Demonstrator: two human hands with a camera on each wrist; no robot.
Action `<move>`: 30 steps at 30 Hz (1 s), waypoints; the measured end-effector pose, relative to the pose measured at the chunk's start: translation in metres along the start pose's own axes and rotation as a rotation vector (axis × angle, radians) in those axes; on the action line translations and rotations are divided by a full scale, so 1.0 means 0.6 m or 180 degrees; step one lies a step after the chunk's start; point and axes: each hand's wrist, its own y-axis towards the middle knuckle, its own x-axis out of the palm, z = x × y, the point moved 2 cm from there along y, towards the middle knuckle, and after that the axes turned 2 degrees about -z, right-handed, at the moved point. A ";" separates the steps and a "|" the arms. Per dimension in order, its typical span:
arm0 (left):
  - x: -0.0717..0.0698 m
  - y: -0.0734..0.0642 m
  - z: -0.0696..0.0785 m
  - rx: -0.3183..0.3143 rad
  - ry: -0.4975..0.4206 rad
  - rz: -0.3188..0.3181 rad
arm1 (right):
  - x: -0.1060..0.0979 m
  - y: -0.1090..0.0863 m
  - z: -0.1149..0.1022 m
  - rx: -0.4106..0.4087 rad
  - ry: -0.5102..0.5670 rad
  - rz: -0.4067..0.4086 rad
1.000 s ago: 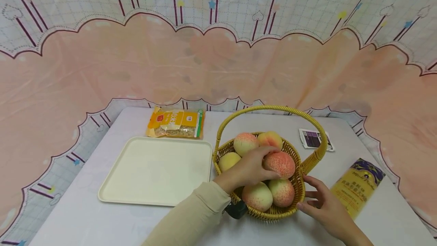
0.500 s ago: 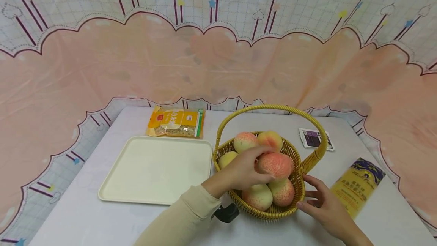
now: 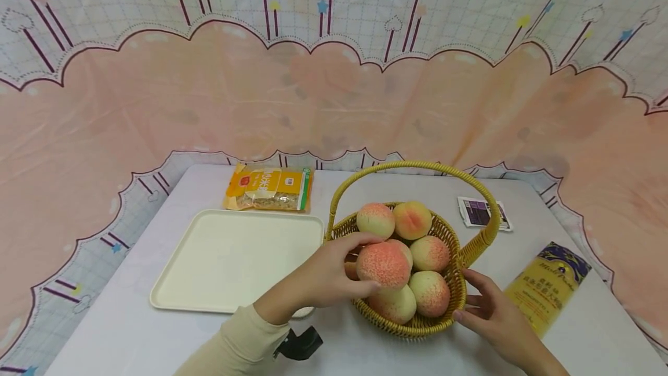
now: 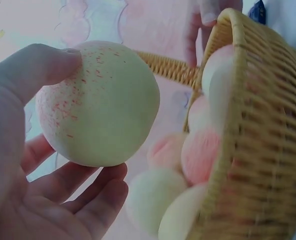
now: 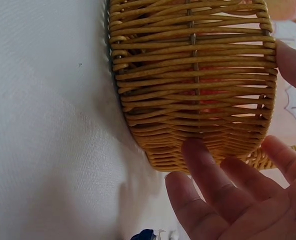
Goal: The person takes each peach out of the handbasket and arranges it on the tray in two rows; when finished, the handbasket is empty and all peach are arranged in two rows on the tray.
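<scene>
My left hand (image 3: 320, 271) grips a round peach (image 3: 383, 264), red-blushed on top and pale below. In the head view it overlaps the left side of a yellow wicker basket (image 3: 409, 332). The left wrist view shows that peach (image 4: 100, 105) between thumb and fingers, outside the rim and apart from it. Several other peaches (image 3: 430, 293) sit in the basket under its tall arched handle (image 3: 407, 165). On the basket's right side, my right hand (image 3: 503, 321) touches the rim with its thumb; its spread fingers lie along the outer wicker (image 5: 198, 100).
Left of the basket lies a cream rectangular tray (image 3: 245, 260). A yellow-orange grain bag (image 3: 268, 189) is behind it. A small white-and-purple packet (image 3: 482, 213) lies at the back right, and a gold-and-blue package (image 3: 548, 286) near my right hand.
My left hand has lifted the peach from the basket's right side and carried it left, uncovering peaches below. The right hand and basket have stayed in place.
</scene>
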 end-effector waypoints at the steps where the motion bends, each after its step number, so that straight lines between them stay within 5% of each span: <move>1: -0.007 -0.008 -0.002 0.0018 0.0040 0.0048 | 0.000 0.000 0.000 -0.0004 -0.0006 -0.0007; 15: -0.092 -0.094 -0.043 0.0028 0.0328 0.0657 | 0.007 -0.002 -0.001 -0.0014 -0.0175 0.0079; 30: -0.164 -0.161 -0.079 -0.0490 0.0519 0.1245 | 0.008 0.003 -0.001 -0.0156 -0.0348 0.0099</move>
